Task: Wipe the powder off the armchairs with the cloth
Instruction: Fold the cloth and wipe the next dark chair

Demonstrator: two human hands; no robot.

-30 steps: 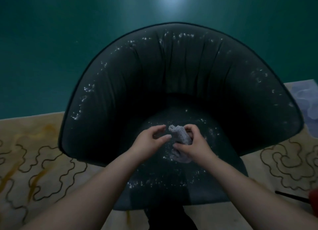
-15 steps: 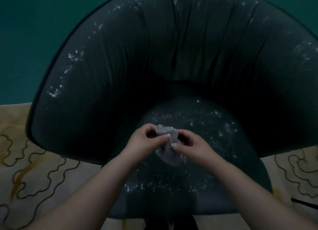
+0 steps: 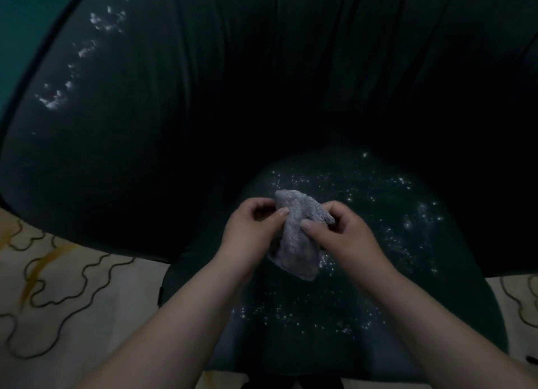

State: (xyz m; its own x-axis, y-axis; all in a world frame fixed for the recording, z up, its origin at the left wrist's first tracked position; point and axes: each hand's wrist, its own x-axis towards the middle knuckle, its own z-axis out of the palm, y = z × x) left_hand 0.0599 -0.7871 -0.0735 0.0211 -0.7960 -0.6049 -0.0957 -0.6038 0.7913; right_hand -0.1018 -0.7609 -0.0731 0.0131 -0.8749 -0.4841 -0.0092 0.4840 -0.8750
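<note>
A dark round-backed armchair [image 3: 163,144] fills the view. White powder [image 3: 387,211] speckles its seat, and more powder streaks the upper left of the backrest. Over the seat's middle a crumpled grey cloth [image 3: 297,240] hangs between my hands. My left hand [image 3: 250,228] pinches the cloth's upper left edge with thumb and fingers. My right hand [image 3: 346,231] grips its right side, thumb on top. The lower part of the cloth droops toward the seat.
A cream carpet [image 3: 72,295] with dark wavy line patterns lies under the chair at left and lower right. A teal wall [image 3: 23,13] shows at the upper left. The chair's backrest curves round close on both sides.
The view has moved closer and lower onto the chair. My left hand, first apart from the cloth, now pinches it, and the bunched cloth has spread wider between both hands.
</note>
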